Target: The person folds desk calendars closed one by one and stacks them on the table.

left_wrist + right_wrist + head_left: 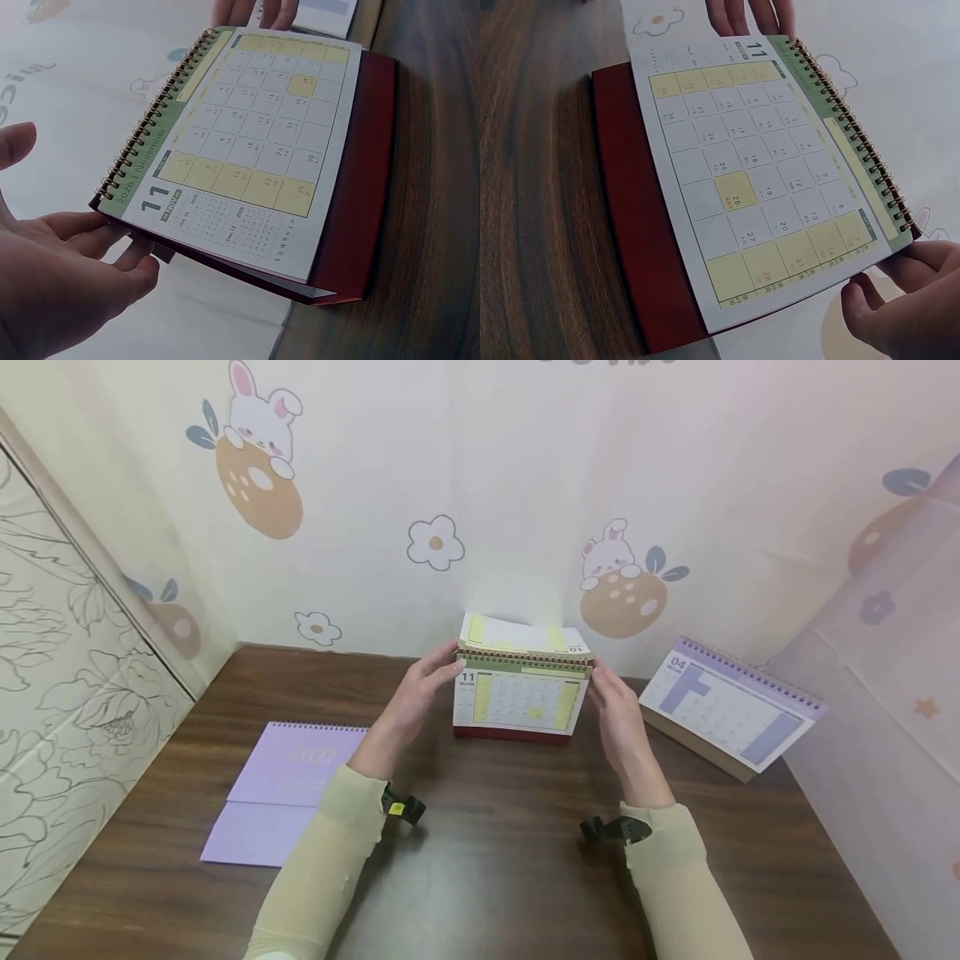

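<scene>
The paper calendar (pixel 517 697), wire-bound with a dark-red board base (pixel 512 736), stands at the far middle of the wood-grain table (pixel 487 877). The left hand (pixel 415 695), thumb spread, touches its left end; the right hand (pixel 619 714) touches its right end, fingers loosely bent. A bunny-printed backdrop (pixel 510 468) borders the far side.

The left sleeve (pixel 318 856) hides the right side of the purple 2027 calendar (pixel 255 802) beside the left hand (pixel 412 693). Some fingertips of the right hand (pixel 618 710) vanish behind the November calendar (pixel 519 700), leaving its hold unclear to me. Past that hand, the 04 calendar (pixel 727 710) has print too small to read; wall lettering (pixel 588 362) above both is cut off.
</scene>
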The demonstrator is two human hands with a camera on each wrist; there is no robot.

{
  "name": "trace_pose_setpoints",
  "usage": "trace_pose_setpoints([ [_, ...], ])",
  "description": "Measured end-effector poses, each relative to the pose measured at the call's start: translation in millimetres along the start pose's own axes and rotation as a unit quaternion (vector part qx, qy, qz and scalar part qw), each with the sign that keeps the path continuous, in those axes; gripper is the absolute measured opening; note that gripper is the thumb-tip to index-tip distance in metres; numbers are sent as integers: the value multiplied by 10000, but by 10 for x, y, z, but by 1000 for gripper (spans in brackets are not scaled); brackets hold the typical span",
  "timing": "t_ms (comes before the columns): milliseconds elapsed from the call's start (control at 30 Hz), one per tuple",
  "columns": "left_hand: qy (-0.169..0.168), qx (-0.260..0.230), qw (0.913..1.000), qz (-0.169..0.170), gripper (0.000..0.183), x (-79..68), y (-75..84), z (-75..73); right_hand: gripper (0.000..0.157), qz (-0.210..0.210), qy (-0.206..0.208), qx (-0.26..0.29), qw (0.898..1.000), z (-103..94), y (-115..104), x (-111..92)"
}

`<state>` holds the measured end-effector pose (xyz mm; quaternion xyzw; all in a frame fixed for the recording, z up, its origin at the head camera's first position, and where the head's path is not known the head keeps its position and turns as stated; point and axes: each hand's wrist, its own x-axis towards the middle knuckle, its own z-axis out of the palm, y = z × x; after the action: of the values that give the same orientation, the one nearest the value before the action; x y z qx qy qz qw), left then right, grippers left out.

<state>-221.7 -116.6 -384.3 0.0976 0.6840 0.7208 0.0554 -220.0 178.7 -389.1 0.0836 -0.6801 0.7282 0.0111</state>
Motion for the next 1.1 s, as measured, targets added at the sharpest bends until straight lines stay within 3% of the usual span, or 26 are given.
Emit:
trace_pose_setpoints([
  [133,29,-215,9997,124,61,-6,19,7,57,-144,135,-52,9998,7,-2,-3],
  [400,240,-518,9978,339,52,4,16,-19,47,-235,791,62,9966,39,-7,26],
  [833,598,-328,9970,353,40,-1,-7,-33,36,-227,1642,-158,9860,65,50,18],
  [1100,628,-184,9970,413,37,-15,-1,-46,30,-242,2017,339,9786,58,68,23],
])
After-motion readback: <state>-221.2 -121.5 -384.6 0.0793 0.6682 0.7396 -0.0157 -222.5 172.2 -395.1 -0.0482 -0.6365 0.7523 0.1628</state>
